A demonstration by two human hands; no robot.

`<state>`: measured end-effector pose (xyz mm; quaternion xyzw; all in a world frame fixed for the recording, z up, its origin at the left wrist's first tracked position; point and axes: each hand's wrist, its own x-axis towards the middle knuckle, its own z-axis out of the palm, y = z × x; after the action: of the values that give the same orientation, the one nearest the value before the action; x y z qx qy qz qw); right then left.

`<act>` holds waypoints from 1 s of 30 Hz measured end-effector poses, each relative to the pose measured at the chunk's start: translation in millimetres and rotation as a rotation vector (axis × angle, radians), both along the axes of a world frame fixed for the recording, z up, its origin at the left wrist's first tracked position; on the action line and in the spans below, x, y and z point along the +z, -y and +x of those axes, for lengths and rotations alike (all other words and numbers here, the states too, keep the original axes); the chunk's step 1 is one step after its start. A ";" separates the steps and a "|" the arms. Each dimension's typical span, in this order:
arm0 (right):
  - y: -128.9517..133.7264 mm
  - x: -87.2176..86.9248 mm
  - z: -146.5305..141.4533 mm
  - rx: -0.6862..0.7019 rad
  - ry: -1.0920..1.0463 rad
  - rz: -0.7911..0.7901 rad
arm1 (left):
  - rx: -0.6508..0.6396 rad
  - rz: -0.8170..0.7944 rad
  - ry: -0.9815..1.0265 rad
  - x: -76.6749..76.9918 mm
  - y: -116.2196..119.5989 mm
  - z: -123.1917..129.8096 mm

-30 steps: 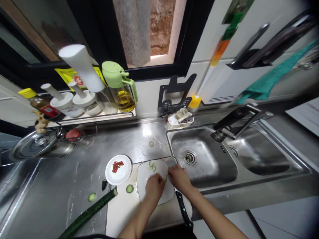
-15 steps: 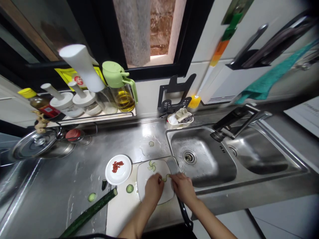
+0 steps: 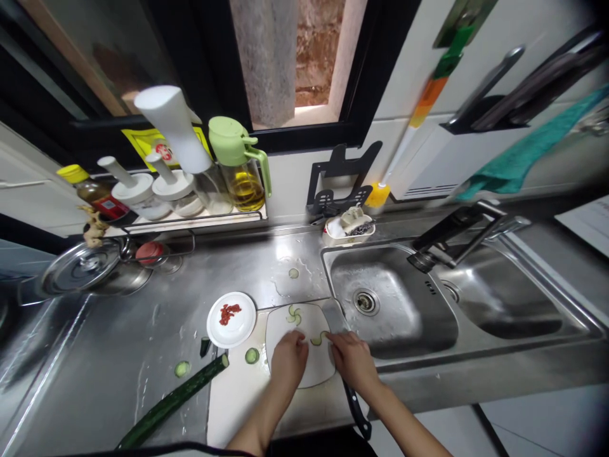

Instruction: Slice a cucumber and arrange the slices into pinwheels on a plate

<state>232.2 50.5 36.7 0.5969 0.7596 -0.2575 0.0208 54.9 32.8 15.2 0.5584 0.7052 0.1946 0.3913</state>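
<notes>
A white square plate [image 3: 311, 374] lies on a pale cutting board [image 3: 233, 400]. Near the plate's far edge, thin cucumber slices [image 3: 294, 315] form a small pinwheel. Two more curved cucumber slices [image 3: 320, 339] make an S shape at its right side. My right hand [image 3: 353, 358] has its index finger stretched to the right end of that S. My left hand [image 3: 289, 358] hovers over the plate's left part, fingers curled together, a little apart from the slices; nothing shows between them. A knife [image 3: 356, 412] lies beside the plate, partly under my right hand.
A small white plate with red bits [image 3: 230, 314] overlaps the board's corner. A long cucumber [image 3: 174, 403] lies to the left, near cucumber pieces [image 3: 182, 369]. The double sink [image 3: 394, 298] is on the right. Bottles and jars stand on a rack [image 3: 190, 222] behind.
My left hand has drawn back slightly left from the curved slices, which now show more fully. My right hand stays beside them. The camera view has shifted a little.
</notes>
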 end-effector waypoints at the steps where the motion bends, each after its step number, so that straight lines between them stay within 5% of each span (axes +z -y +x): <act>1: 1.2 0.0 -0.6 -0.001 -0.001 -0.005 | 0.032 0.047 0.010 -0.4 5.4 -8.5; 6: 9.8 -1.0 -6.8 0.024 -0.024 -0.007 | 0.285 0.183 -0.077 -9.5 38.3 -65.2; 11: 17.9 -3.0 -15.1 0.066 -0.038 -0.012 | 0.349 0.210 -0.241 -26.3 60.7 -101.0; 18: 22.6 2.9 -23.3 0.097 -0.014 -0.055 | 0.290 0.229 -0.251 -37.2 66.8 -103.0; 30: 27.4 8.4 -30.2 0.124 -0.003 -0.073 | 0.314 0.199 -0.169 -27.7 59.8 -107.9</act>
<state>202.0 23.1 45.2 0.5473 0.7851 -0.2842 0.0574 -53.0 -27.0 -12.4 0.4917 0.7912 0.2743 0.2385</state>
